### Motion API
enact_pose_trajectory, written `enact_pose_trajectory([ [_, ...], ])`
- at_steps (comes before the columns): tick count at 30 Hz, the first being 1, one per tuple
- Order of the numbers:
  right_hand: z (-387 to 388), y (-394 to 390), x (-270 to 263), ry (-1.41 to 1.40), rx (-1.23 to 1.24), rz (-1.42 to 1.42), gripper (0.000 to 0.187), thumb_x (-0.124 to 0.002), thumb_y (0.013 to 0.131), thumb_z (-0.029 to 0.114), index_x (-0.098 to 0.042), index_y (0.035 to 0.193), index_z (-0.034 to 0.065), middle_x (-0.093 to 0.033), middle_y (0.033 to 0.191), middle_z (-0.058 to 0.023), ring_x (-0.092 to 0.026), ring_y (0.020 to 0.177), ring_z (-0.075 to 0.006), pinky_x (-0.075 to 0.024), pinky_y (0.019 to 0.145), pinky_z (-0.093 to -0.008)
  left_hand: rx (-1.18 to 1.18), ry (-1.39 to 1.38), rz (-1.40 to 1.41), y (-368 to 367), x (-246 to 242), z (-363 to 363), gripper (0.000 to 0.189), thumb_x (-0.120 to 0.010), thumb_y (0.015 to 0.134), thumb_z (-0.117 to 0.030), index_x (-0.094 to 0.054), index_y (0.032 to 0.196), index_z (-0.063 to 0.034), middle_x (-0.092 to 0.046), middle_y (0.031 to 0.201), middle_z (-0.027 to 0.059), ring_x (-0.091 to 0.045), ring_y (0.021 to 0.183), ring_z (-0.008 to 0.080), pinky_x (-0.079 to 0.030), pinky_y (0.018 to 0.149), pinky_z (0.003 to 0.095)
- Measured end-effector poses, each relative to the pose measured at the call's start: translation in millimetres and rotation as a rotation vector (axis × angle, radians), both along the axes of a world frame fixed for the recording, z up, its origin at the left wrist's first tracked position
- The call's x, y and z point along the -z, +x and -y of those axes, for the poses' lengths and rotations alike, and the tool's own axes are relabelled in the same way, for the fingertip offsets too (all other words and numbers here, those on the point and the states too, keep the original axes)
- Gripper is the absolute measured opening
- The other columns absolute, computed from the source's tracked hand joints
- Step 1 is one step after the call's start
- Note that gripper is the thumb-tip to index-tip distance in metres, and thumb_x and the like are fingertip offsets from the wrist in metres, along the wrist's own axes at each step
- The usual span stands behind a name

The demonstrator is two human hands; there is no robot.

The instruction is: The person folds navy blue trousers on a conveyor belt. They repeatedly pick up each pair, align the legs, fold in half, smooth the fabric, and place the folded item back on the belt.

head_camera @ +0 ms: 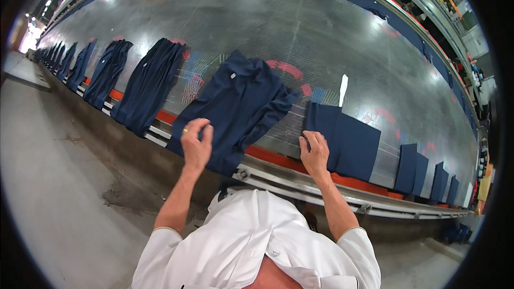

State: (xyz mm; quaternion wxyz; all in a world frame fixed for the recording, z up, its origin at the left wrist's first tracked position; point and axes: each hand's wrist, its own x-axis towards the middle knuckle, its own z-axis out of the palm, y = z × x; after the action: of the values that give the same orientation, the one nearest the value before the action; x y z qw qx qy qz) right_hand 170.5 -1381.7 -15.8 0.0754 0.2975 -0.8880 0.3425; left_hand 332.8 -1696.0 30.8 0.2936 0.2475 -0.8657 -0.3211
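My left hand (196,144), with a gold ring on one finger, is over the near left part of a rumpled navy garment (241,92). Its fingers are curved and the thumb stands apart; nothing shows in its grasp. A small white tag (233,76) lies on the garment's far part. My right hand (315,152) is at the left edge of a smooth, flat navy cloth panel (357,144), fingers bent and holding nothing visible. Whether either hand touches the cloth is hard to tell. A narrow white strip (343,90) sticks out beyond the panel's far edge.
The long, dark, shiny table (261,20) bears red, blue and white marks. Several gathered navy garments (150,84) lie along its near edge to the left, and flat navy pieces (409,168) to the right. A metal rail (289,182) runs along the near edge.
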Motion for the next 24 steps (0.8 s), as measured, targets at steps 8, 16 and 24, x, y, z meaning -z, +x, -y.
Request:
enact_pose_trajectory([
  [8,152.1,102.7,-18.0,0.253,0.135,0.598,0.038,-0.078,0.085,0.036,-0.075,0.087,-0.0015,-0.074,0.081,-0.0173,-0.072,0.081,-0.0357,-0.0554,0.078,-0.0472,-0.077,-0.25,0.685,18.8,42.3,121.7,0.048,-0.072,0.092,-0.042,-0.065,0.118,-0.0023,-0.07,0.108,0.0187,-0.064,0.111,0.04,-0.043,0.1,0.0556],
  [16,161.1,91.3,-15.7,-0.088,0.129,1.04,0.016,-0.073,0.089,0.016,-0.071,0.085,0.0007,-0.07,0.077,-0.0076,-0.066,0.075,-0.018,-0.0516,0.072,-0.0344,0.105,0.368,0.651,9.9,57.1,147.3,0.041,-0.082,0.085,-0.025,-0.067,0.115,0.0,-0.074,0.102,0.0172,-0.071,0.099,0.0314,-0.054,0.087,0.0412],
  [24,76.5,92.6,-63.7,-0.979,-0.057,1.604,0.012,-0.068,0.098,0.013,-0.061,0.089,0.0092,-0.058,0.081,0.0046,-0.053,0.073,-0.0065,-0.0448,0.066,-0.0243,-0.114,1.118,0.247,65.2,14.9,192.3,0.01,-0.069,0.091,-0.004,-0.073,0.099,0.001,-0.071,0.088,0.0025,-0.065,0.082,0.0109,-0.052,0.078,0.0279],
])
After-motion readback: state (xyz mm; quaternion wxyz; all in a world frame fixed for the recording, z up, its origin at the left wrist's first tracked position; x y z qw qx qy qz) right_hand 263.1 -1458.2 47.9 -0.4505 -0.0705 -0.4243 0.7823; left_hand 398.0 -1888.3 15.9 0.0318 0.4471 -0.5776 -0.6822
